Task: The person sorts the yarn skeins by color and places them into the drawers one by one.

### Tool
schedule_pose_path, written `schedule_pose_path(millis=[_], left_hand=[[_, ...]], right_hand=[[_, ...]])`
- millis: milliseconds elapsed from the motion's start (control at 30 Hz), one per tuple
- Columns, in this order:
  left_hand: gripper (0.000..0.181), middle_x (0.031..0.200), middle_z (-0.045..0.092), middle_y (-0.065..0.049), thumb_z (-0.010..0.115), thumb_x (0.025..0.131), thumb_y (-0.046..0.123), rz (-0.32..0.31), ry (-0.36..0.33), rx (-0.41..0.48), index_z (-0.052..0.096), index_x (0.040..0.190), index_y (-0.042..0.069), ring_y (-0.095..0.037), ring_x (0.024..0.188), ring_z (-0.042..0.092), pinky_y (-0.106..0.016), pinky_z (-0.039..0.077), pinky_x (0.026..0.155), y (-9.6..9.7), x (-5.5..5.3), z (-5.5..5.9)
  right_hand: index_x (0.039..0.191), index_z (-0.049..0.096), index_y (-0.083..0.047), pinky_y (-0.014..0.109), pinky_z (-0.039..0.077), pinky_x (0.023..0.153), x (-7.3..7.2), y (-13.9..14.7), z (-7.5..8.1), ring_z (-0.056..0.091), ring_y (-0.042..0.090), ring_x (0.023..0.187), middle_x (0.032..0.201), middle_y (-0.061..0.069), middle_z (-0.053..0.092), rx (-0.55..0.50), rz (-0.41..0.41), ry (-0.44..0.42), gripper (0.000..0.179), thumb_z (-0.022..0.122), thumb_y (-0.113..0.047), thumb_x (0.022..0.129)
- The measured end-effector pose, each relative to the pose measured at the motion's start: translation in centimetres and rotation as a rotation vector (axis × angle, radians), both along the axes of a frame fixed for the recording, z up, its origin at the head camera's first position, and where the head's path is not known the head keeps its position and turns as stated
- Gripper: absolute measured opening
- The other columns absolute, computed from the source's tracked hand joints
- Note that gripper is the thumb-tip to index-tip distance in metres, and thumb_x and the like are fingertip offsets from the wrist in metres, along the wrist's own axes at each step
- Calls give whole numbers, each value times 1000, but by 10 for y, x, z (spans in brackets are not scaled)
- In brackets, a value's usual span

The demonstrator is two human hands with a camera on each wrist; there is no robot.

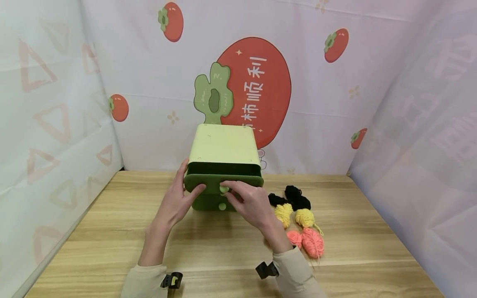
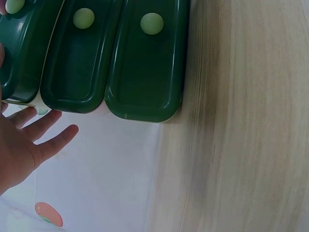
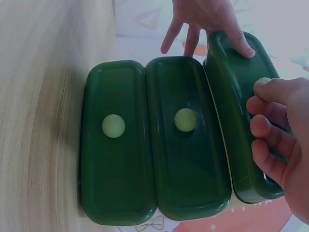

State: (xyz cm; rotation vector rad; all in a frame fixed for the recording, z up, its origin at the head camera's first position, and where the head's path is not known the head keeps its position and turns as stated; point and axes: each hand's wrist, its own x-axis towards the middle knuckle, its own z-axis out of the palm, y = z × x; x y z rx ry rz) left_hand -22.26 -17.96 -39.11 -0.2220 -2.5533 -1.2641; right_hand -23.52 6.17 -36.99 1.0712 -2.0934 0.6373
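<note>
A small cabinet with a pale yellow shell (image 1: 225, 142) and green drawers stands on the table before me. Its top drawer (image 1: 238, 180) is pulled partway out, leaving a dark gap under the shell. My right hand (image 1: 253, 203) pinches that drawer's light green round knob (image 1: 224, 189) between thumb and finger. At the cabinet's left side is my left hand (image 1: 173, 205), its thumb on the drawer front and the other fingers spread out straight, as the left wrist view shows. The middle drawer (image 3: 188, 159) and bottom drawer (image 3: 118, 169) are closed.
To the right of the cabinet lie black yarn (image 1: 298, 199), yellow yarn (image 1: 304, 217) and pink yarn (image 1: 313, 243) in small bundles, partly behind my right forearm. A wooden table (image 1: 123, 231) carries everything. Printed cloth (image 1: 316, 103) hangs behind and at both sides.
</note>
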Motion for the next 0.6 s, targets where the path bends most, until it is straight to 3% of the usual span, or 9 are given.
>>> schedule_pose_path(millis=[200,600], left_hand=[[86,166,19,-6,56,95,59,7,-1,-7,-1,158,44,-46,138,43,-63,44,103,1,1,0],[86,167,15,-1,56,94,60,11,-9,-1,-2,157,46,-45,140,40,-63,43,105,1,-1,0]], right_hand=[[114,72,-19,11,41,51,2,0,0,53,0,56,97,-6,75,5,-3,-6,25,75,-19,90],[117,72,-17,10,39,50,3,3,2,49,-1,54,90,-6,75,-11,20,-16,26,74,-18,90]])
